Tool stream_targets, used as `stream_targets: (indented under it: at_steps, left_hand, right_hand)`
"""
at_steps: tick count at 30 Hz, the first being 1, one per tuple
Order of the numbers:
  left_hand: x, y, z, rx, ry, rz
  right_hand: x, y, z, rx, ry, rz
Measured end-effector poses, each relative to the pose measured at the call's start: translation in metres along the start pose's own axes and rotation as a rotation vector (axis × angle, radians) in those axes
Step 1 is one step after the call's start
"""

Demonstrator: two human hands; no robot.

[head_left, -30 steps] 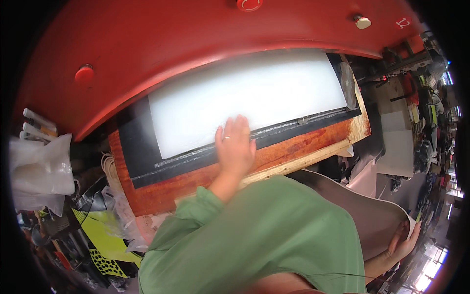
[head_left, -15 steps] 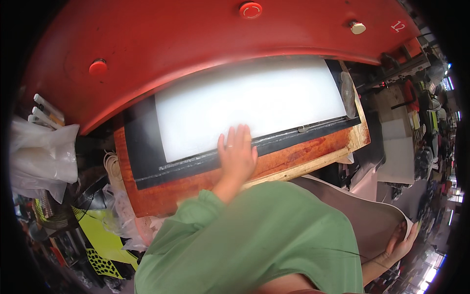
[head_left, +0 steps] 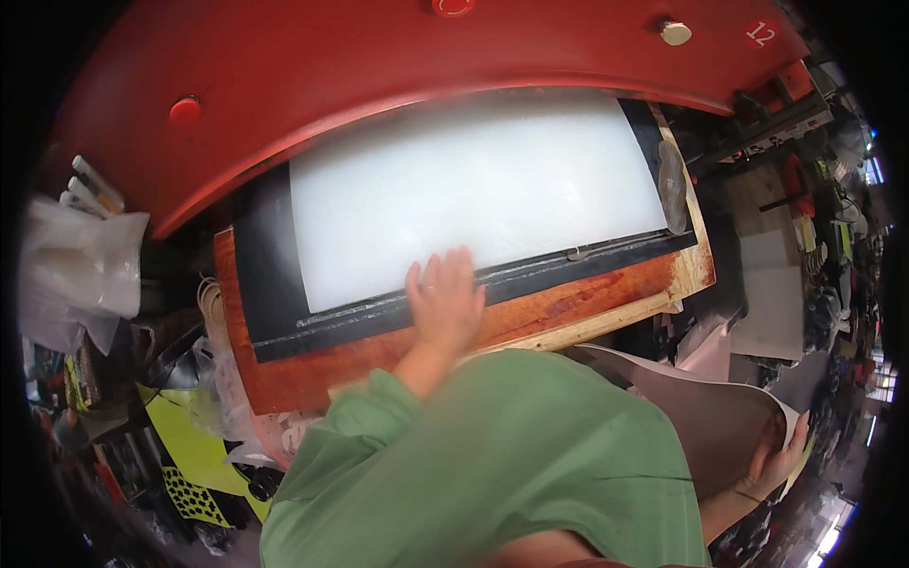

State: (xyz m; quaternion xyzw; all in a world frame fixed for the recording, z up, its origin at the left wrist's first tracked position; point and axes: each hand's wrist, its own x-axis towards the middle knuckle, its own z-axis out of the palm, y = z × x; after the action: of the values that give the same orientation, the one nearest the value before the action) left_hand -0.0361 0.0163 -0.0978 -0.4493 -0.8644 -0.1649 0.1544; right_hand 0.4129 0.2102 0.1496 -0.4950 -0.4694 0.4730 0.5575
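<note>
"Status?"
"From here I see the left hand point(head_left: 443, 310), spread flat at the near edge of the white panel point(head_left: 473, 180); contact looks likely."
"And the right hand point(head_left: 778, 459)?"
"Grasping the curled grey-brown sheet point(head_left: 705, 417), near right."

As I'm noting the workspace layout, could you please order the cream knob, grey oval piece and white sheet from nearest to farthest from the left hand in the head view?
From the left hand:
1. White sheet, its near edge at the fingertips.
2. Grey oval piece, right, by the sheet's right end.
3. Cream knob, upper right, on the red panel.
</note>
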Motion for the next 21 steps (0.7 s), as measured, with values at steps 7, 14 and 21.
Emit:
stream_targets:
  at_steps: [7,14,21]
  left_hand:
    - [0.008,0.002,-0.002,0.038,0.076,0.029]
    - [0.045,0.001,-0.016,-0.071,-0.169,-0.040]
    - [0.172,-0.034,0.029,0.041,-0.294,-0.170]
  right_hand:
    - [0.022,0.008,-0.025,0.111,-0.076,0.099]
    - [0.031,0.019,-0.057,0.160,-0.080,0.122]
    - [0.024,0.024,-0.071,0.132,0.032,0.072]
